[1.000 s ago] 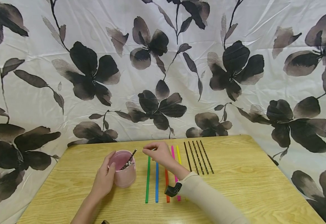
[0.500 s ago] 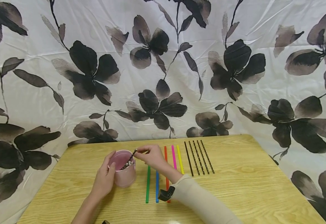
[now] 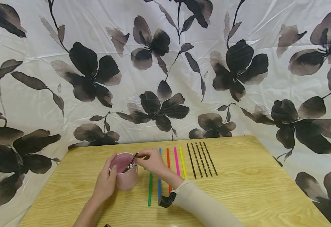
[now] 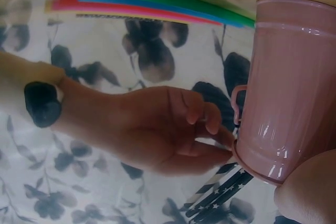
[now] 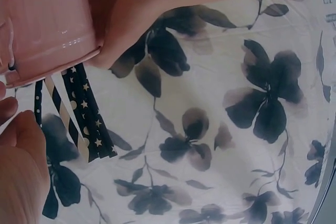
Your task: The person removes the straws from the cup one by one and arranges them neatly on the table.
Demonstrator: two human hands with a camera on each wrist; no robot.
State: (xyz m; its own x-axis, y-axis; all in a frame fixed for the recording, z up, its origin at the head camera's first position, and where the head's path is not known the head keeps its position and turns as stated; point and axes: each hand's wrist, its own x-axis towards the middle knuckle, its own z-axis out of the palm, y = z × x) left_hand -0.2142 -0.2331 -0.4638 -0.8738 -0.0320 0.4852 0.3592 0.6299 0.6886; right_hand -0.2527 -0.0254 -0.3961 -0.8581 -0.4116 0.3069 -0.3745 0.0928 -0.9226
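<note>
My left hand (image 3: 105, 183) grips a pink pail (image 3: 127, 181) from its left side, thumb at the rim and fingers round the wall. Several black-and-white patterned straws (image 5: 86, 114), starred and striped, lean out over the pail's right edge. At that same edge, my right hand (image 3: 154, 162) has its fingertips close together and pinches a polka-dot straw (image 5: 38, 98), which stands a little apart from the bunch. The thumb hides part of this straw in the right wrist view. The left wrist view shows the right fingertips right at the rim.
Right of the pail, thick straws lie in a row: green (image 3: 150, 192), blue (image 3: 160, 186), red (image 3: 168, 157), pink (image 3: 176, 159) and yellow (image 3: 183, 162). Beyond them are a thin black straw (image 3: 191, 160) and several patterned straws (image 3: 203, 159). A floral cloth (image 3: 165, 63) hangs behind the table.
My right hand has moved left from above the coloured straws to the pail's rim and the patterned straws. My left hand keeps its hold on the pail.
</note>
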